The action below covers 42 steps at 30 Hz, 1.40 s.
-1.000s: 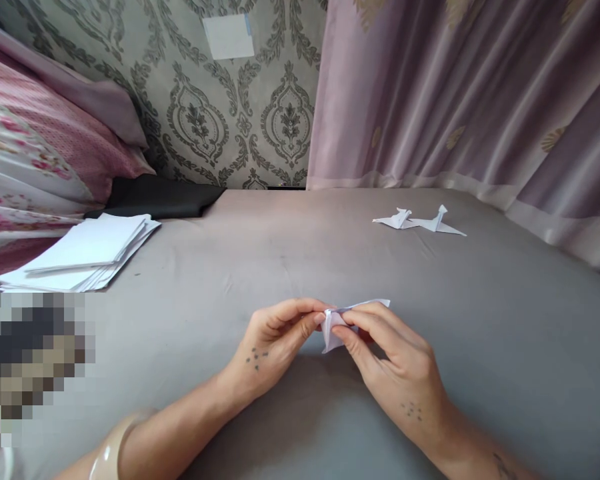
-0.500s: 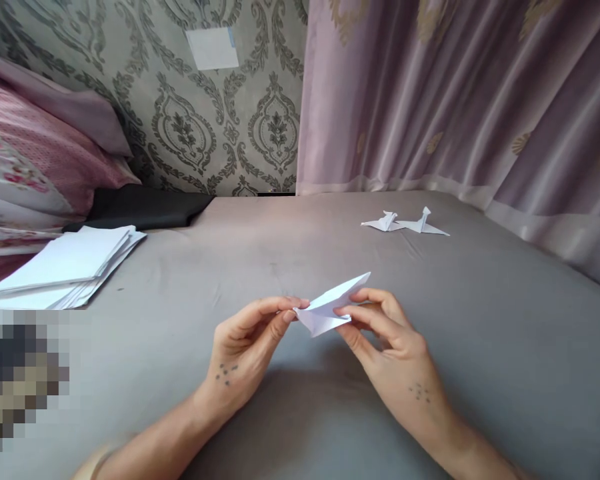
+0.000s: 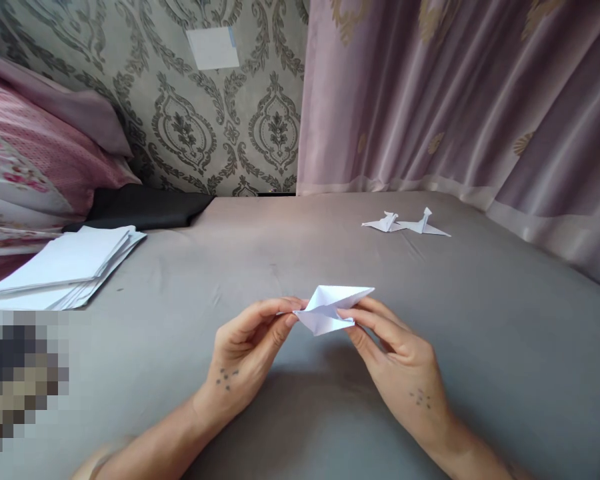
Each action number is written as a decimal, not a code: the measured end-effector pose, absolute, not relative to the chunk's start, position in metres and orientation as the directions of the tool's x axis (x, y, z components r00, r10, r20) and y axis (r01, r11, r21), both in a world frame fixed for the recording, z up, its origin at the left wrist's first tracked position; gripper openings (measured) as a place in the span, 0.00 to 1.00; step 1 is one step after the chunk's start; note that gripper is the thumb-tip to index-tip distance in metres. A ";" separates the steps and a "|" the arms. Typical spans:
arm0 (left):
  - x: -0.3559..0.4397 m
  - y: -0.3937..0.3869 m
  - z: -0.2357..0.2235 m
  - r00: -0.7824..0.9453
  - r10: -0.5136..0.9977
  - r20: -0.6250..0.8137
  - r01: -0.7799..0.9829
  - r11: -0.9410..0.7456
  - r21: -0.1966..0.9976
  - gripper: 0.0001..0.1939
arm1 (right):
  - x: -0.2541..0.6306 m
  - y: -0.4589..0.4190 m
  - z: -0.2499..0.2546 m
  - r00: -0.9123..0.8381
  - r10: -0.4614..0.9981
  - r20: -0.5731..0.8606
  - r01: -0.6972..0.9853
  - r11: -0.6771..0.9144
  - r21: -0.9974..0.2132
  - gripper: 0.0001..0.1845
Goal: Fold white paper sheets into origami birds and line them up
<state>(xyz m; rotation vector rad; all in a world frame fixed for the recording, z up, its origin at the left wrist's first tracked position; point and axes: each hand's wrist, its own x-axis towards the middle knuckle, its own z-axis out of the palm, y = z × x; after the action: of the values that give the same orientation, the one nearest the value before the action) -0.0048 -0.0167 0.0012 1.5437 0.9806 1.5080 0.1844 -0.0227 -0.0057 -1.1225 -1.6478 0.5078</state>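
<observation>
A folded white sheet of paper (image 3: 325,308) is held in the air between both hands, its layers spread apart with a point reaching to the right. My left hand (image 3: 253,347) pinches its left corner between thumb and fingers. On the other side, my right hand (image 3: 397,350) is closed on the right part, with the thumb under the lower flap and fingers between and behind the layers. Some of the right fingertips are hidden by the paper. Farther back on the grey cloth sit two folded paper birds (image 3: 383,223), touching or nearly so.
A stack of white paper sheets (image 3: 75,263) lies at the left, beside a dark folded cloth (image 3: 145,207). Grey cloth (image 3: 260,247) covers the surface. Pinkish curtains (image 3: 395,100) hang at the back right. The lower left corner is blurred into blocks.
The upper flap has tipped downward and opened wider, showing more of its inner side. My right hand has shifted slightly right and its fingers have moved; my left hand stays nearly still.
</observation>
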 end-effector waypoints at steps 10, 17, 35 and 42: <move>-0.009 -0.014 0.005 0.197 0.887 0.417 0.114 -0.444 0.889 0.08 | 0.187 -0.027 -0.011 -0.229 0.734 0.639 0.514 0.649 -0.561 0.17; -0.013 -0.014 0.003 0.310 0.878 0.364 0.135 -0.420 0.897 0.06 | 0.189 -0.027 -0.008 -0.330 0.724 0.605 0.461 0.683 -0.566 0.19; -0.004 -0.012 0.009 0.277 0.953 0.123 -0.068 -0.108 0.992 0.04 | 0.181 -0.024 0.001 -0.229 0.916 0.329 0.290 0.387 -0.875 0.08; 0.003 -0.011 0.005 0.222 0.975 -0.026 -0.103 0.050 0.993 0.07 | 0.174 -0.018 0.000 -0.138 0.978 0.156 0.164 0.177 -0.970 0.06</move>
<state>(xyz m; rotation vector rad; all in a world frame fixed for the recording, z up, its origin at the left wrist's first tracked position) 0.0026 -0.0113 0.0052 1.1989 0.9860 1.0674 0.1737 -0.0180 -0.0001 -1.1462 -1.5063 1.0832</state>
